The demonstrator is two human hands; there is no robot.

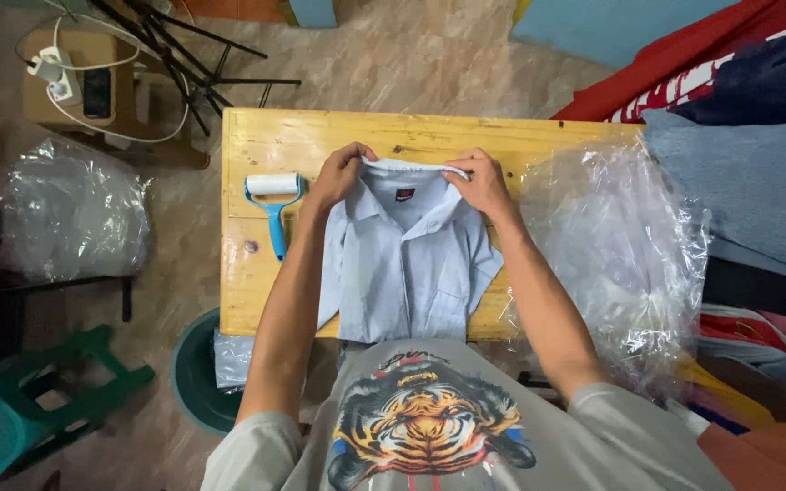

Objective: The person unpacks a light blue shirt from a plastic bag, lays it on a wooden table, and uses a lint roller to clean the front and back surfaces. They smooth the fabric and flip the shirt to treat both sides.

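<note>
view: head camera looking straight down on a wooden table (256, 136) at the centre of the frame.
shirt: a pale blue collared shirt (407, 273) lies on the table, collar toward the upper edge of the frame, hem hanging over the near edge; its sides appear already turned in.
left hand: the left hand (337, 175) pinches the left end of the collar, fingers closed on the cloth.
right hand: the right hand (482, 182) pinches the right end of the collar in the same way, so the collar band is stretched between the two.
step in hand: judged as squaring the collar; it goes best with an even pull from both sides, the band kept level and centred over the placket, and the cloth pressed flat to avoid creases.
tool nearby: a blue-handled lint roller (274, 205) rests on the table just left of the left forearm, untouched.
wrapping: clear plastic bags (620, 245) lie over the table's right end.
surroundings: a green stool (38, 409) at lower left, stacked clothes (748, 164) at right.
</note>
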